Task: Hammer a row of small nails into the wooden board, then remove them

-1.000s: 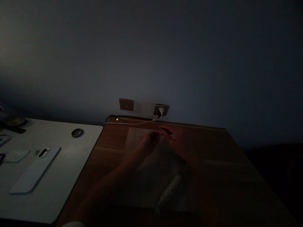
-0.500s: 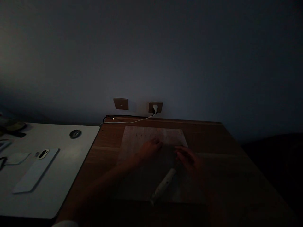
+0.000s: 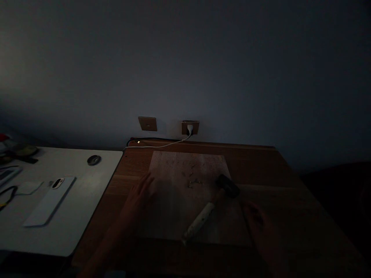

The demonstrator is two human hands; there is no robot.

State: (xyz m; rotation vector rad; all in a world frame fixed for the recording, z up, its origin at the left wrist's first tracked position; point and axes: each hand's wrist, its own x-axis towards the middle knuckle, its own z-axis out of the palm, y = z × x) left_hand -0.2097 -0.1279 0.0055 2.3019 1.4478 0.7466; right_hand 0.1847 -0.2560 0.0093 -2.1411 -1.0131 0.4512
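Observation:
A pale wooden board (image 3: pixel 171 173) lies flat in dim light. Across it rests a mallet (image 3: pixel 199 221), its dark head (image 3: pixel 228 186) near the right edge and its light-wrapped handle slanting toward me. Small nail-like bits (image 3: pixel 191 184) are scattered near the board's middle, with a row of tiny specks along the far side. My left hand (image 3: pixel 139 199) is at the board's left edge, fingers stretched and holding nothing. Beside the right edge, below the mallet head, is my right hand (image 3: pixel 257 222); its fingers are loosely bent and apart, and I see nothing in them.
A white table (image 3: pixel 78 197) adjoins the wooden table (image 3: pixel 261 170) on the left. On it are a phone (image 3: pixel 50 202), a round tape-like ring (image 3: pixel 94 160) and other items. A white cable (image 3: pixel 162 146) runs along the wall to a socket (image 3: pixel 194 127).
My hands have moved apart from over the board, the left to its left edge, the right outward and nearer me. The mallet head and small bits are now uncovered.

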